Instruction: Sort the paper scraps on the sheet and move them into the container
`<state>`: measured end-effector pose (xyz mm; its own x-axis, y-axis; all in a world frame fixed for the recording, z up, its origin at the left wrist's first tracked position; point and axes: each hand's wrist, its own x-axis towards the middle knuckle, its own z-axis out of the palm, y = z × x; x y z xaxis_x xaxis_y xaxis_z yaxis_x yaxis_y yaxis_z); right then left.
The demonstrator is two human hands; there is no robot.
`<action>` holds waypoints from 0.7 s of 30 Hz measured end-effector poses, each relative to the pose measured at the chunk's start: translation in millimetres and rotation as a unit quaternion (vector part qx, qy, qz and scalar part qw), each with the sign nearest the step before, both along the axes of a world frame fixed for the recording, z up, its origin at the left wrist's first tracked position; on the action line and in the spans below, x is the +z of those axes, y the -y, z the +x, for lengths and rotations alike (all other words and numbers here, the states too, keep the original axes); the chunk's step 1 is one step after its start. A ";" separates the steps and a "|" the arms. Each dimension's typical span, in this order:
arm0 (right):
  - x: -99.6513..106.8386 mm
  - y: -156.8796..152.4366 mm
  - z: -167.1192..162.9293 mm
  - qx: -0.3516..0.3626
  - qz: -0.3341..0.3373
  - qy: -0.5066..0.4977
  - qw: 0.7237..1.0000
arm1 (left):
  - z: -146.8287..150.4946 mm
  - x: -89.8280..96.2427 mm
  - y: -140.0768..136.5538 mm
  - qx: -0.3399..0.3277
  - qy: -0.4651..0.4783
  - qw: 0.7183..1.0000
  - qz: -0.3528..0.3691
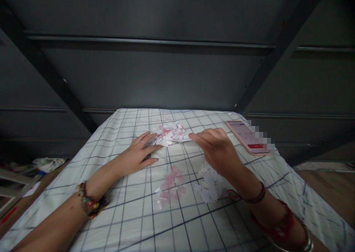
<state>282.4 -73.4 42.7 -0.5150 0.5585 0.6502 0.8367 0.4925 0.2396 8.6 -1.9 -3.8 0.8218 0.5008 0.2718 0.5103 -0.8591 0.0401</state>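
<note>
A heap of torn white and pink paper scraps (170, 132) lies toward the far side of the checked cloth. My left hand (141, 150) reaches to the heap's left edge, fingers spread, with the index fingertip against the scraps. At the heap's right side, my right hand (217, 146) pinches the end of a flat piece of white paper (184, 138). How far this paper runs under the scraps is hidden. Below my right hand sits a second pile of white paper scraps (209, 185). Thin pink scraps (170, 187) are scattered to the left of that pile.
A phone in a pink case (246, 137) lies on the right of the checked cloth (133, 215). Dark grey panels (144, 74) rise behind the far edge. Floor shows on both sides, with a crumpled patterned bag (49, 164) at the left.
</note>
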 end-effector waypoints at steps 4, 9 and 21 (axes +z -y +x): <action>-1.6 -0.6 -1.0 0.000 -0.007 0.006 1.000 | -0.3 -0.7 -0.4 0.001 0.000 1.000 0.004; -2.4 0.1 -4.7 0.010 -0.016 0.010 1.000 | -0.4 -1.1 -0.6 0.001 -0.003 1.000 0.010; -0.8 1.7 -9.1 0.019 -0.041 0.019 0.999 | 7.5 1.0 0.6 0.043 -0.011 0.999 0.002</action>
